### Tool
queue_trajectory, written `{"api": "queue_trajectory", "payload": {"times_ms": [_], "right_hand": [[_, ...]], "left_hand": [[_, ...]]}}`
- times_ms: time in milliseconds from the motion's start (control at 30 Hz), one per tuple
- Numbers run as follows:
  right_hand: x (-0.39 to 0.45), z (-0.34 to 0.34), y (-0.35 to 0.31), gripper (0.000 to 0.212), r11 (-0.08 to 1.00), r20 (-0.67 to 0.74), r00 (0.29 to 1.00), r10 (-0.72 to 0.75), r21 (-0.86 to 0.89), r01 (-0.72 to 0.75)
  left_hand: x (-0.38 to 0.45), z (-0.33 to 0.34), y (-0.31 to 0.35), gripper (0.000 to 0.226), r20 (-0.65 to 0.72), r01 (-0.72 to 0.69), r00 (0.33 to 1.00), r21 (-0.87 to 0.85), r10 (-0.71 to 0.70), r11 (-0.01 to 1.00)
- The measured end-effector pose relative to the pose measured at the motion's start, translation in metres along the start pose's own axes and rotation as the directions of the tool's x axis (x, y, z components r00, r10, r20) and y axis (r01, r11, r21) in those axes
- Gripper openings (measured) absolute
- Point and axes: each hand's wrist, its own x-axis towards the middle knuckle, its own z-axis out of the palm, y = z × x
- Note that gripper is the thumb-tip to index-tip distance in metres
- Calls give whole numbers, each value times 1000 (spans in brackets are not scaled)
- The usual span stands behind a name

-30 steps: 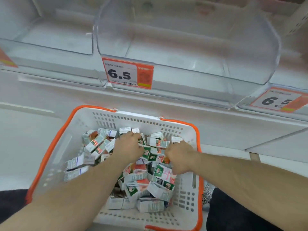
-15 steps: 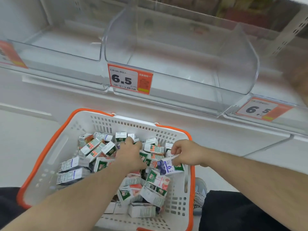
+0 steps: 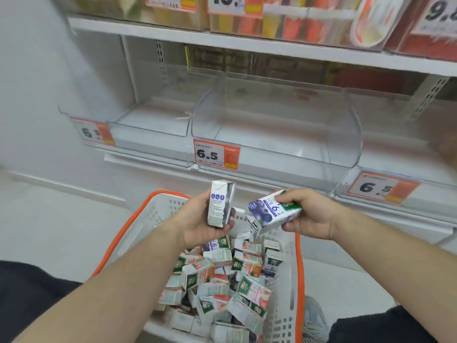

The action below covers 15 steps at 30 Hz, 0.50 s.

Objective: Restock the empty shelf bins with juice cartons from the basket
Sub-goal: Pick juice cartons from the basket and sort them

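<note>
My left hand (image 3: 197, 221) holds a small white and blue juice carton (image 3: 220, 203) upright above the basket. My right hand (image 3: 311, 214) grips a second carton with blueberries printed on it (image 3: 268, 212), lying on its side. Both hang over the white basket with an orange rim (image 3: 128, 233), which holds several more cartons (image 3: 222, 280). Straight ahead is a clear shelf bin (image 3: 277, 134) with nothing in it and a 6.5 price tag (image 3: 216, 154). A second clear bin (image 3: 150, 129) stands to its left.
A third 6.5 tag (image 3: 380, 188) marks the shelf section at the right. The shelf above (image 3: 247, 43) carries stocked products behind price tags. My shoe (image 3: 315, 315) shows beside the basket at the lower right, on a pale floor (image 3: 49, 219).
Both hands came up out of the basket, each with a carton. The view tilted upward, so the upper shelf now shows.
</note>
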Motion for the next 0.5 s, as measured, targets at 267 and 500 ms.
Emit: {"api": "queue_trajectory", "payload": {"times_ms": [267, 500], "right_hand": [[16, 40, 6, 39, 989, -56, 997, -56, 135, 63], [15, 43, -1, 23, 995, -162, 983, -87, 41, 95]], "left_hand": [[-22, 4, 5, 40, 72, -144, 986, -100, 151, 985], [-17, 5, 7, 54, -69, -207, 977, -85, 202, 975]]}}
